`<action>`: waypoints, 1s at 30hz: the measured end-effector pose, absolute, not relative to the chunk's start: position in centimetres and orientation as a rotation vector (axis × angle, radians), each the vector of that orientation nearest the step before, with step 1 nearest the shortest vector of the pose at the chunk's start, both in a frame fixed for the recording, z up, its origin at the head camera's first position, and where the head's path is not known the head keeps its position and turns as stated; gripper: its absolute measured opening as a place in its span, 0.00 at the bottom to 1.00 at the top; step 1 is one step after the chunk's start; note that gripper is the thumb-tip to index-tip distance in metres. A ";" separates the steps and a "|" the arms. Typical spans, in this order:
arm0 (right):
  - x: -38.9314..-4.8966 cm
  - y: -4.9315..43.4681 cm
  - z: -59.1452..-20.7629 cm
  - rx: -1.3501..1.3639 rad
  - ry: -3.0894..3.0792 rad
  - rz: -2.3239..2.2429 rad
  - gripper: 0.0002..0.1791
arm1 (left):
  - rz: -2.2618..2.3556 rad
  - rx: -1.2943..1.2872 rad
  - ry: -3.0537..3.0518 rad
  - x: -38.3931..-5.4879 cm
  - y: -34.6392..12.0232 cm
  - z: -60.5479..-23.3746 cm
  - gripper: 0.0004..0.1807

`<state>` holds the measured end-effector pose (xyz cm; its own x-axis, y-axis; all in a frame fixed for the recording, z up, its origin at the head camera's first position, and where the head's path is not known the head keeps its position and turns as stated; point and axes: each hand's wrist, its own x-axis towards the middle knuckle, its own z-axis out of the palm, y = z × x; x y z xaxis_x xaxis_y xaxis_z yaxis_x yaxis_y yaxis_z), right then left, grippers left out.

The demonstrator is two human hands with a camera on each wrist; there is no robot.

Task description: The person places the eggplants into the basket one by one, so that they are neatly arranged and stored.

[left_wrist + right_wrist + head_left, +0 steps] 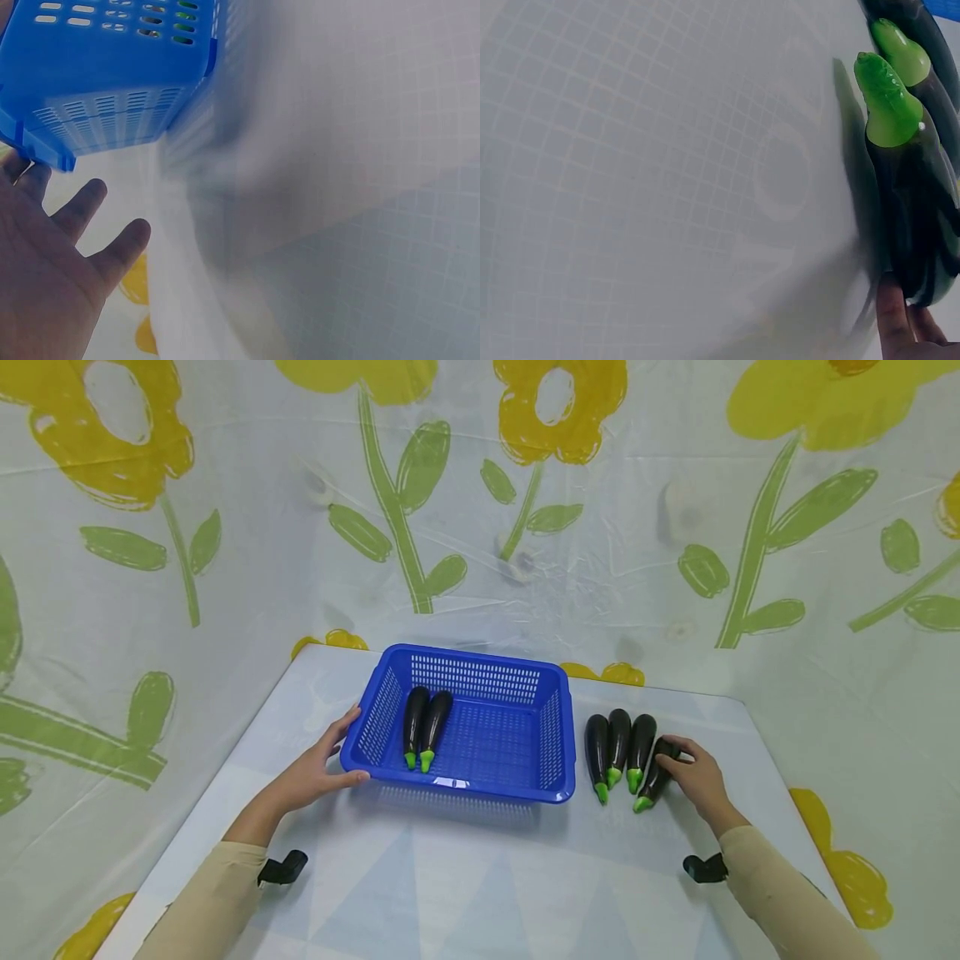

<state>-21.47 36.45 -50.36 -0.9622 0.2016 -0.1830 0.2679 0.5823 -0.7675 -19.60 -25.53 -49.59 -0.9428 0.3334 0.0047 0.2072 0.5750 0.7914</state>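
Note:
A blue plastic basket (480,783) holds two dark eggplants (436,727) with green stems, side by side at its left. My left hand (315,777) rests at the basket's left front corner, thumb by the front rim and fingers along the left side. In the left wrist view those fingers (79,210) look straight and spread. To the right of the basket, several eggplants (618,743) lie in a row on the table. My right hand (699,781) grips the rightmost eggplant (654,781) by its rounded end; its green stem (892,112) points away from the fingers.
The white table (450,885) has a pale blue triangle pattern. A flower-print curtain (615,593) hangs behind the table and at both sides. Black straps with small mounts (283,867) sit on both wrists.

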 end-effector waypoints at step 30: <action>-23.6 35.2 -47.8 0.339 2.805 -1.314 0.32 | 1.321 0.463 2.653 -19.7 -25.6 -49.8 0.60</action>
